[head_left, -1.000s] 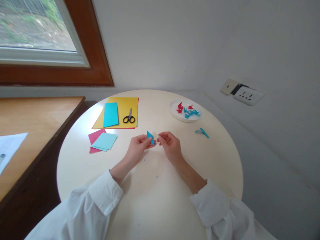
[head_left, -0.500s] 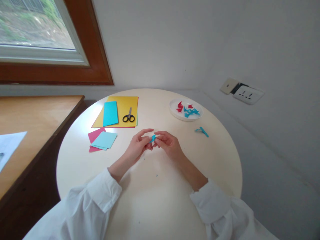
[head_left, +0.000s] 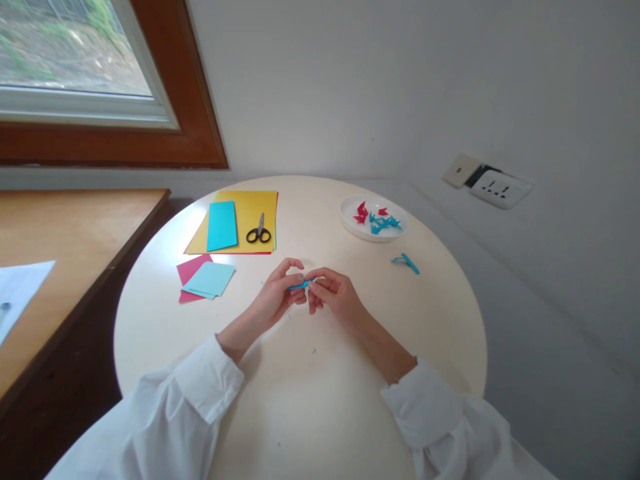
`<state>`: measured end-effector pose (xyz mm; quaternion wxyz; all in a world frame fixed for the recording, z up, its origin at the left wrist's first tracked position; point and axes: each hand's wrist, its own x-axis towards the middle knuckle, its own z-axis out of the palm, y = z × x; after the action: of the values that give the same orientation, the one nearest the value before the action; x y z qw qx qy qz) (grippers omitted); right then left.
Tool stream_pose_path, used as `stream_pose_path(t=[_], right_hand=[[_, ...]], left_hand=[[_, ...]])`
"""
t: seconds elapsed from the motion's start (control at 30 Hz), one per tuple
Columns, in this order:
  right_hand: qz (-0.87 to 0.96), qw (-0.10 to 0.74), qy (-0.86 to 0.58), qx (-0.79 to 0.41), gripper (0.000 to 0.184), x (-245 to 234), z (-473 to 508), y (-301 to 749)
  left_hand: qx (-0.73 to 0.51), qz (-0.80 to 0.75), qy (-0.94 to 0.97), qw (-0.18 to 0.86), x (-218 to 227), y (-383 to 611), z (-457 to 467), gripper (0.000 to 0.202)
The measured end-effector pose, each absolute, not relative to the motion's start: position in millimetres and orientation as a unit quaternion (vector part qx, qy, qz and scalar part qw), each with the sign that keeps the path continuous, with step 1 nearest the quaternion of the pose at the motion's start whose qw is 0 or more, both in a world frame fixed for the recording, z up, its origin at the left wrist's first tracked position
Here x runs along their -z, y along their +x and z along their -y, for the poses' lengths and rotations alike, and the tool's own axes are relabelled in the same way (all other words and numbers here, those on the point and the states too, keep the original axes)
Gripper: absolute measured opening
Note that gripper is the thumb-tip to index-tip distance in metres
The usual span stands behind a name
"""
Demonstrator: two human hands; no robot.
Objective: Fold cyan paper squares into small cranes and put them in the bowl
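Observation:
A small folded blue paper piece (head_left: 301, 285) is pinched between my left hand (head_left: 278, 295) and my right hand (head_left: 334, 294), which meet just above the middle of the round cream table (head_left: 425, 320). Both hands have their fingers curled closed on the paper, and most of it is hidden by the fingertips. My left index finger arches up over it.
Black scissors (head_left: 259, 231) and a blue sheet (head_left: 222, 225) lie on yellow paper (head_left: 250, 207) at the back left. Pink and pale blue squares (head_left: 207, 280) lie nearer. A white plate (head_left: 350, 220) holds several red and blue folded pieces; another blue piece (head_left: 406, 263) lies beside it. A wooden desk (head_left: 65, 247) stands to the left.
The blue triangle held up in my left hand a second ago has been brought between both hands and pressed flatter. My right hand has closed in on it.

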<state>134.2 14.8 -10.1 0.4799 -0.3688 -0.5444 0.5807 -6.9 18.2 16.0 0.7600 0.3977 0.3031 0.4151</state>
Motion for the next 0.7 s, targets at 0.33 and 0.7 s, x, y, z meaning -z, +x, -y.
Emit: stream_pose_path(t=[0.33, 0.7], right_hand=[[0.505, 0.492, -0.373, -0.603, 0.025, 11.8, -13.7, 130.6], [0.537, 0.486, -0.391, -0.568, 0.03, 8.9, -11.7, 129.5]], left_hand=[[-0.433, -0.313, 0.399, 0.745, -15.4, -4.2, -16.9, 0.024], [-0.425, -0.299, 0.373, 0.769, -13.1, -5.0, -17.9, 0.024]])
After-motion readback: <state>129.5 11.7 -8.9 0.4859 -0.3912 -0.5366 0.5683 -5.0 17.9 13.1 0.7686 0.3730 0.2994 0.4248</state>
